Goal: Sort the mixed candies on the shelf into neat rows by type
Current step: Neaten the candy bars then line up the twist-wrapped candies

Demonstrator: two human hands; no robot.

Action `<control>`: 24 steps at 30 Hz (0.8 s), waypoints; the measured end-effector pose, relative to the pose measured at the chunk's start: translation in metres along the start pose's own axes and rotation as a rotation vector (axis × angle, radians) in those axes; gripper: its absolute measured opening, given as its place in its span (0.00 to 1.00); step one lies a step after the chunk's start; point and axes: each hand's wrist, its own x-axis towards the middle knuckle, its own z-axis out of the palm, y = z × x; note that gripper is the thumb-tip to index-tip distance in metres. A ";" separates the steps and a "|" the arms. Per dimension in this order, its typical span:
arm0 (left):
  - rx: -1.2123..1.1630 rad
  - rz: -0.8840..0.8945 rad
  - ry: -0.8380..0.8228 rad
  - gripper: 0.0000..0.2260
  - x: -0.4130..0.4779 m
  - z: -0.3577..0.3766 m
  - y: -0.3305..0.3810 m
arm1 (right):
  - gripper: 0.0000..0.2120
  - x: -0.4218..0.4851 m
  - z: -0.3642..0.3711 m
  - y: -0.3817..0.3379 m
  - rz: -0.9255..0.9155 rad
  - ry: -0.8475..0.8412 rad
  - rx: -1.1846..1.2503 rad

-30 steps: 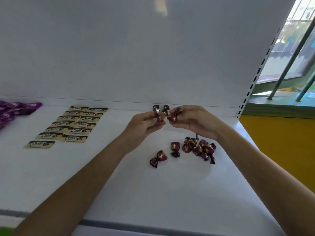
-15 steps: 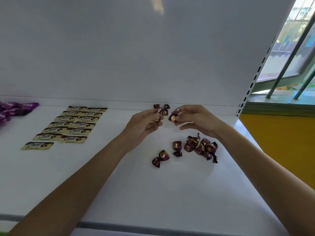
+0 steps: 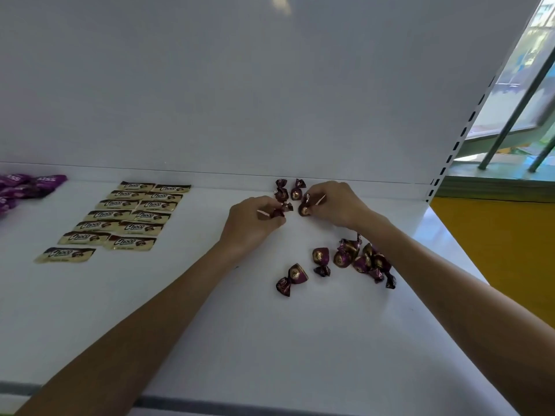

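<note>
HANDS: your left hand [image 3: 255,217] is pinching a purple twist candy [image 3: 280,209], right hand [image 3: 333,205] pinching a second twist candy [image 3: 304,208] | WHY: you are holding both just in front of the back-row pair [image 3: 289,190], likely to extend that row | REMAINING: loose pile [image 3: 360,259] is lying on the shelf [image 3: 210,325] by your right forearm

Candies [image 3: 304,209] in left hand [image 3: 249,222], right hand [image 3: 338,204]
</note>
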 end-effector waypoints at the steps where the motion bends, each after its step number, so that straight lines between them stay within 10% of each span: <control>1: 0.010 -0.002 -0.001 0.07 0.002 0.001 0.000 | 0.07 0.003 0.001 0.000 0.016 0.011 0.006; 24: 0.023 -0.079 0.023 0.11 -0.008 -0.013 -0.001 | 0.03 -0.019 -0.016 0.008 0.028 0.019 0.171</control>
